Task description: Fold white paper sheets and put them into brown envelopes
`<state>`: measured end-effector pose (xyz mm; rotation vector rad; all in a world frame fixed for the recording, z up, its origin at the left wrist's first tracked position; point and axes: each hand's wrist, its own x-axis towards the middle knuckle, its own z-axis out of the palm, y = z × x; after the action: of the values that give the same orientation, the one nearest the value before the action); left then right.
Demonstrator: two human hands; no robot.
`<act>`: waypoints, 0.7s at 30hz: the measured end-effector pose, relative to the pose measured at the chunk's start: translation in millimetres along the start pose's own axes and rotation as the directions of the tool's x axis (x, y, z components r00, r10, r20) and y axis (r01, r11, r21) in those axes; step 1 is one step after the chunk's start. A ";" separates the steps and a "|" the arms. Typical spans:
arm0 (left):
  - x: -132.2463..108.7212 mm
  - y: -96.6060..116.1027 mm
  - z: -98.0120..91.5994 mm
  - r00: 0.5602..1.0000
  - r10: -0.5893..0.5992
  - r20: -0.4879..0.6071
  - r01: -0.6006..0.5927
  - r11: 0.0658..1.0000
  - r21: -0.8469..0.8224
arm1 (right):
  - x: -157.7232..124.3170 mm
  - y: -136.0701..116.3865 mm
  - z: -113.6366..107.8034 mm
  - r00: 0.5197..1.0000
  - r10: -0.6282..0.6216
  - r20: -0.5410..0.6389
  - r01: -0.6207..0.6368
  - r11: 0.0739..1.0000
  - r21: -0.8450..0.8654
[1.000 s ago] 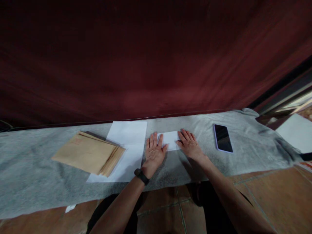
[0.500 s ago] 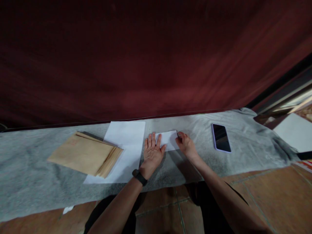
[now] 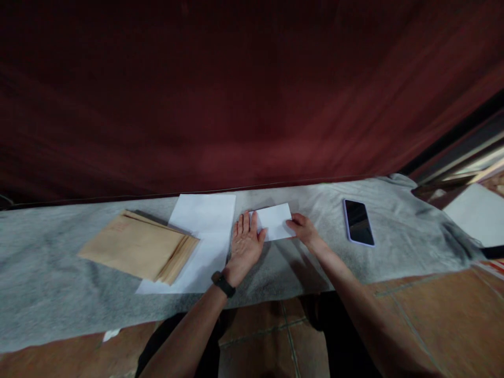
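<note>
A small folded sheet of white paper (image 3: pixel 274 220) lies between my hands on the grey cloth, slightly raised at its right end. My left hand (image 3: pixel 247 242), with a dark band on the wrist, rests flat at the paper's left end, fingers stretched out and thumb on its surface. At the right end, my right hand (image 3: pixel 303 229) pinches the paper's edge between thumb and fingers. Large white sheets (image 3: pixel 208 218) lie just left of my left hand. Partly on top of them is a stack of brown envelopes (image 3: pixel 136 244).
A phone (image 3: pixel 359 222) in a light purple case lies on the grey cloth (image 3: pixel 409 231) to the right. Behind the bench hangs a dark red curtain (image 3: pixel 252 105). A tiled floor (image 3: pixel 271 336) shows below, with a white scrap (image 3: pixel 111 334) at the left.
My right hand has closed on the paper's right end, which now sits slightly higher and more tilted. My left hand has stayed nearly in place.
</note>
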<state>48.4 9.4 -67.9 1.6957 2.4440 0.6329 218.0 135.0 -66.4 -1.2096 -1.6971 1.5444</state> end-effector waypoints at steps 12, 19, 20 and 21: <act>24.5 -14.3 -8.3 0.905 -0.359 0.229 0.337 0.277 -0.900 | -12.7 -13.4 -5.8 0.995 0.095 0.033 -0.100 0.962 0.255; 24.0 -7.8 -18.1 0.935 -0.283 0.212 0.275 0.207 -0.939 | -19.4 -24.3 -4.1 0.988 0.095 0.121 -0.133 0.925 0.357; 25.0 -7.2 -18.2 0.938 -0.269 0.217 0.274 0.196 -0.942 | -19.7 -24.9 -4.0 0.987 0.103 0.120 -0.140 0.925 0.354; 26.2 -7.0 -18.0 0.940 -0.264 0.215 0.271 0.198 -0.942 | -19.8 -25.2 -3.9 0.987 0.110 0.113 -0.143 0.927 0.348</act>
<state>26.9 26.3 -50.3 0.6589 1.4825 1.6059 223.8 121.1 -37.9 -1.0876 -1.3338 1.9133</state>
